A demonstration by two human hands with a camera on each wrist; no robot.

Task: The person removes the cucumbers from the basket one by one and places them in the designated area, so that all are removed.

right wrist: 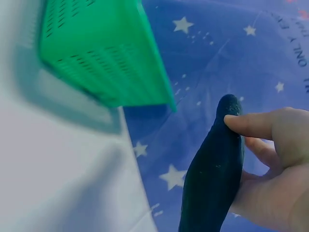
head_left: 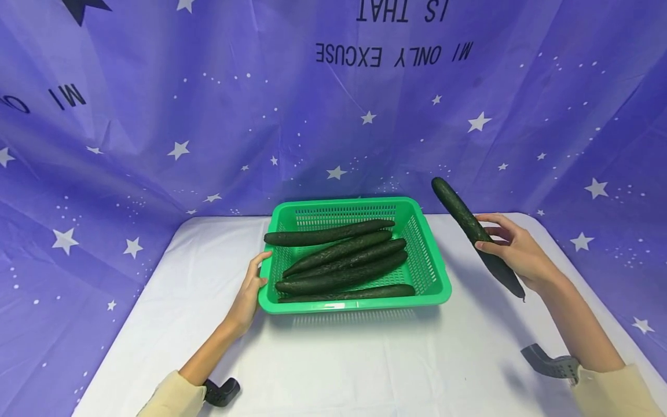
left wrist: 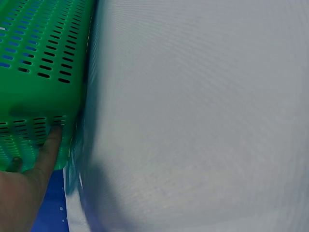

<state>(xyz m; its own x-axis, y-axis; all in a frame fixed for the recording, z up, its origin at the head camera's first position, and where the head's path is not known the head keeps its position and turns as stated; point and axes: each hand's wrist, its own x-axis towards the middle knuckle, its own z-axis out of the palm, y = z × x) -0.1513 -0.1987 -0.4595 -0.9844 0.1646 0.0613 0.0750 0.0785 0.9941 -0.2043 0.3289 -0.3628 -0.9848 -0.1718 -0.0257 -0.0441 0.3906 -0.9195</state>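
Note:
In the head view my right hand [head_left: 513,249] grips a long dark green cucumber [head_left: 464,217], raised and tilted to the right of a green plastic basket [head_left: 438,278]. The right wrist view shows the thumb and fingers on either side of this cucumber [right wrist: 212,169]. My left hand [head_left: 247,295] holds the basket's left rim. One finger lies against the slotted outer wall of the basket [left wrist: 53,63] in the left wrist view. Several cucumbers [head_left: 344,260] lie lengthwise in the basket. The rearmost cucumber [head_left: 328,233] rests with its left end up on the rim.
A white-covered table [head_left: 354,365] carries the basket. Behind and at both sides hangs a purple-blue cloth [head_left: 312,127] with white stars and black lettering. Dark wrist mounts [head_left: 549,362] sit on both forearms, beside cream sleeves [head_left: 615,391].

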